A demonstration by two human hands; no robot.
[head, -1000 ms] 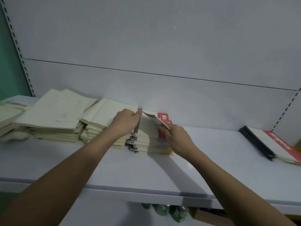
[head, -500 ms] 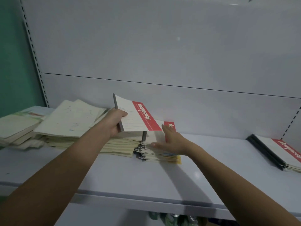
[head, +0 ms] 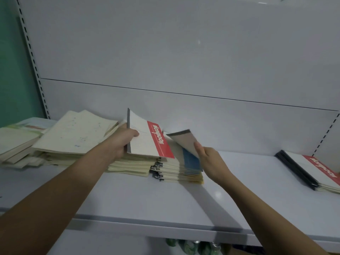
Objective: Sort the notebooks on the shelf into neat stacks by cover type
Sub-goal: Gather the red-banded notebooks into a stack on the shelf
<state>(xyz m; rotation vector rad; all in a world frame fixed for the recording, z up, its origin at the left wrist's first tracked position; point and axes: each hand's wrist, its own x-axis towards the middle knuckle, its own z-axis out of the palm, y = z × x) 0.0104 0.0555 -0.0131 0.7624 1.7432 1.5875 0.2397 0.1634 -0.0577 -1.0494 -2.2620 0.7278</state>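
Sorting unfinished: left hand [head: 121,142] gripping red notebook [head: 150,142], right hand [head: 208,159] lifting cover from mixed pile [head: 176,168]; red stack [head: 312,172] started.

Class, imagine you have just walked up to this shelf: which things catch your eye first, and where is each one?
First, the red-banded notebook gripped in the left hand above the middle pile. Beside it, the right hand lifts another notebook off that pile, showing a blue cover beneath. A neat red-banded stack lies far right on the shelf, and loose cream notebooks sprawl at left.
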